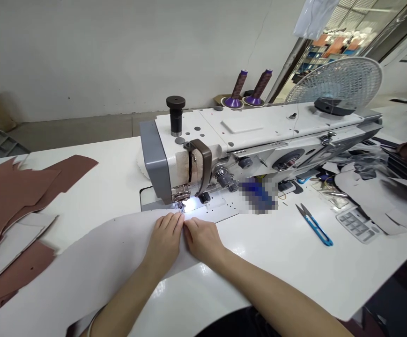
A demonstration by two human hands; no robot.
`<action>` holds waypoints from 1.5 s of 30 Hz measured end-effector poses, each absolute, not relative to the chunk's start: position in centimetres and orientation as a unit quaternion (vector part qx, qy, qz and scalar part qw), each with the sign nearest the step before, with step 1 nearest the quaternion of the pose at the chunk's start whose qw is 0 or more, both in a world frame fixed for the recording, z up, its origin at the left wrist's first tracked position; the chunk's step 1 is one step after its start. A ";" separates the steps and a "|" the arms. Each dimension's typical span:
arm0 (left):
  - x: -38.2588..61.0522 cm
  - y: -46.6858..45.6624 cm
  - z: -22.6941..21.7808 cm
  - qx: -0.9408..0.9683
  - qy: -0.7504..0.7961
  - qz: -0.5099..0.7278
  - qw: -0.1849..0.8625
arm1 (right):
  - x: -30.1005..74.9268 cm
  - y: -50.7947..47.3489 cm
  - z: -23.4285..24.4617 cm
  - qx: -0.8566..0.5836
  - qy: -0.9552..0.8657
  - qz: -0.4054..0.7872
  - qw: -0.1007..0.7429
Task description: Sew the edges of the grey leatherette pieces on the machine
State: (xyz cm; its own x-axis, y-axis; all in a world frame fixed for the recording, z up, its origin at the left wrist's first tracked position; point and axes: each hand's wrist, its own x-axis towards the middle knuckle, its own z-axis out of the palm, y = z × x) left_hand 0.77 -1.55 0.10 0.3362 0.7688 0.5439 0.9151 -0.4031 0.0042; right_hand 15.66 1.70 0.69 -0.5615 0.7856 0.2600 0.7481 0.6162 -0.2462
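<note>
A white industrial sewing machine point(259, 135) stands on the white table point(287, 271), its lamp lit over the needle and presser foot point(181, 204). A large pale grey sheet of material point(84, 271) lies flat in front of the needle, running off to the lower left. My left hand point(164, 241) rests on the sheet with fingers pressed together, fingertips just short of the presser foot. My right hand point(201, 238) lies beside it, fingers curled down on the sheet's right edge. Both hands touch each other near the needle.
Reddish-brown cut pieces point(10, 196) are stacked at the left. Blue-handled thread snips point(315, 225) lie right of the machine, with a grey keypad point(357, 224) and loose pale pieces beyond. Two purple thread cones point(248, 89) and a fan point(336, 84) stand behind.
</note>
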 end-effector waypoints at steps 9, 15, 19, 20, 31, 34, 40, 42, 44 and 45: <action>1.0 -1.6 -0.3 -0.796 -0.542 -0.213 0.164 | 15.6 1.7 0.6 -0.438 -0.888 0.063 0.126; 1.0 -1.6 0.1 -0.785 -0.571 -0.195 0.142 | 15.5 1.7 0.6 -0.425 -0.898 0.043 0.102; 1.0 -1.5 0.3 -0.784 -0.575 -0.194 0.131 | 15.4 1.7 0.7 -0.415 -0.906 0.034 0.079; 1.0 -1.4 0.3 -0.785 -0.575 -0.192 0.130 | 15.4 1.8 0.7 -0.416 -0.906 0.032 0.075; 0.3 -0.5 0.8 -0.786 -0.582 -0.189 0.086 | 14.7 2.2 1.0 -0.431 -0.901 0.013 0.051; 0.3 -0.3 1.0 -0.787 -0.580 -0.194 0.084 | 14.6 2.2 1.6 -0.409 -0.912 0.021 0.030; 0.2 0.2 0.8 -0.779 -0.590 -0.199 0.071 | 14.3 2.7 2.0 -0.397 -0.917 0.006 0.030; 0.2 0.3 0.6 -0.779 -0.588 -0.204 0.074 | 14.3 2.7 1.9 -0.410 -0.911 0.008 0.031; 0.2 0.3 0.5 -0.777 -0.589 -0.206 0.078 | 14.2 2.7 1.7 -0.417 -0.908 0.009 0.031; 0.2 0.3 0.5 -0.776 -0.591 -0.206 0.079 | 14.2 2.6 1.7 -0.418 -0.908 0.008 0.031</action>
